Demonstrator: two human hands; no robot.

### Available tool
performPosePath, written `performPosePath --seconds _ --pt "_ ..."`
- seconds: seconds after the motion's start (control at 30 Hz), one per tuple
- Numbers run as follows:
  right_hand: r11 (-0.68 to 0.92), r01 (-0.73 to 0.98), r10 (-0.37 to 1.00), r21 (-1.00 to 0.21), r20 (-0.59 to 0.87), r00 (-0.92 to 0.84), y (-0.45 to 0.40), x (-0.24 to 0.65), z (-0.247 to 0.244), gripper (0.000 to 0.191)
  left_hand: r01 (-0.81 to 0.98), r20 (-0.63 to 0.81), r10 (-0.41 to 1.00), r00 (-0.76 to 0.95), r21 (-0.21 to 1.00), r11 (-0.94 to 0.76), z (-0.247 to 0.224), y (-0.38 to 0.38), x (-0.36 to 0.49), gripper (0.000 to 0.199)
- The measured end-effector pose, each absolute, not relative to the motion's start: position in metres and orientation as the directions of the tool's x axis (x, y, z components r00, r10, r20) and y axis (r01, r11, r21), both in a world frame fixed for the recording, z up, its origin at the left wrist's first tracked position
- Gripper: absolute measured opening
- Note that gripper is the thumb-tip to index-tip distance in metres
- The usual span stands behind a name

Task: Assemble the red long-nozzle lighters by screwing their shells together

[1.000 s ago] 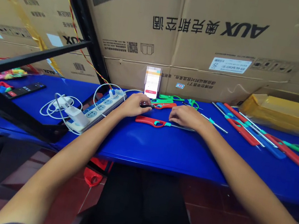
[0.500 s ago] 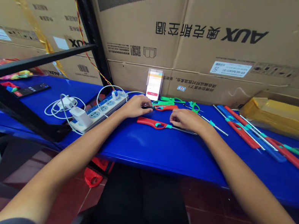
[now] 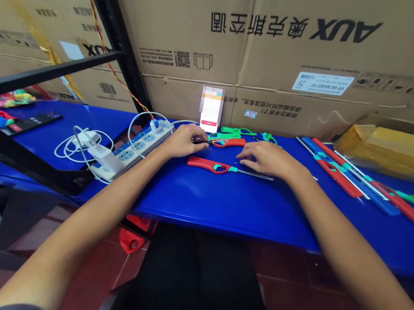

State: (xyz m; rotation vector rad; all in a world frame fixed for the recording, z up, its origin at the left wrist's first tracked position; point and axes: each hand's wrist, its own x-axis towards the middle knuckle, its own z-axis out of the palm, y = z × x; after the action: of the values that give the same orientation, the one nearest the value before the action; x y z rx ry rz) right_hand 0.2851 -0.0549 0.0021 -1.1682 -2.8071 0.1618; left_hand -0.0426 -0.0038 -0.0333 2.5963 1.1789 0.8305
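Observation:
My left hand [image 3: 185, 142] is closed at the left of the lighters, its fingers round a small dark thing [image 3: 196, 139] whose kind I cannot make out. Just right of its fingertips lies a red gas lighter [image 3: 235, 142], with green lighter parts [image 3: 226, 135] behind it. My right hand [image 3: 268, 159] hovers over the table at the right, fingers loosely bent and apart, with nothing visible in them. A second red lighter [image 3: 205, 164] with a long metal tube lies in front of both hands, its tube pointing right.
On the blue table [image 3: 198, 201] a white power strip [image 3: 135, 150] with cables stands at the left. A lit phone [image 3: 209, 115] leans on the cardboard box [image 3: 172, 82]. Several long lighters [image 3: 379, 199] and an open carton [image 3: 400, 151] are at the right. A black shelf frame [image 3: 26, 155] stands left.
My right hand has loosened, its fingers spreading from a closed pinch, and it has come away from the red lighter's end. My left hand stays closed near the same place. The view has tilted slightly.

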Motion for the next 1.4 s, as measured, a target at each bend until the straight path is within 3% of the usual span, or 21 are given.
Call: performPosePath --seconds 0.27,0.5,0.77,1.0,1.1,1.27,1.4 --pt "0.624 0.773 0.776 -0.111 -0.028 -0.630 -0.071 0.279 0.004 0.034 0.645 0.421 0.733 0.534 0.356 -0.676 -0.033 -0.004 -0.044 0.015" --pt "0.586 0.803 0.793 -0.113 -0.128 -0.596 -0.086 0.279 0.006 0.070 0.642 0.424 0.726 0.541 0.350 -0.682 -0.034 -0.003 -0.045 0.016" --pt "0.627 0.778 0.769 -0.035 -0.134 -0.625 -0.088 0.273 -0.002 0.075 0.631 0.412 0.734 0.540 0.379 -0.677 -0.033 -0.004 -0.044 0.016" --pt "0.641 0.768 0.763 -0.004 -0.115 -0.637 -0.087 0.270 -0.003 0.070 0.629 0.413 0.736 0.536 0.387 -0.675 -0.034 -0.007 -0.041 0.016" --pt "0.627 0.778 0.771 -0.046 -0.105 -0.628 -0.085 0.273 -0.001 0.066 0.628 0.400 0.740 0.541 0.393 -0.672 -0.034 -0.007 -0.040 0.017" --pt "0.586 0.802 0.806 -0.114 -0.015 -0.591 -0.078 0.274 0.004 0.033 0.619 0.403 0.739 0.539 0.406 -0.672 -0.034 -0.005 -0.042 0.018" --pt "0.546 0.831 0.837 -0.109 0.098 -0.538 -0.072 0.268 0.003 0.021 0.623 0.420 0.737 0.530 0.397 -0.674 -0.034 -0.003 -0.044 0.016"
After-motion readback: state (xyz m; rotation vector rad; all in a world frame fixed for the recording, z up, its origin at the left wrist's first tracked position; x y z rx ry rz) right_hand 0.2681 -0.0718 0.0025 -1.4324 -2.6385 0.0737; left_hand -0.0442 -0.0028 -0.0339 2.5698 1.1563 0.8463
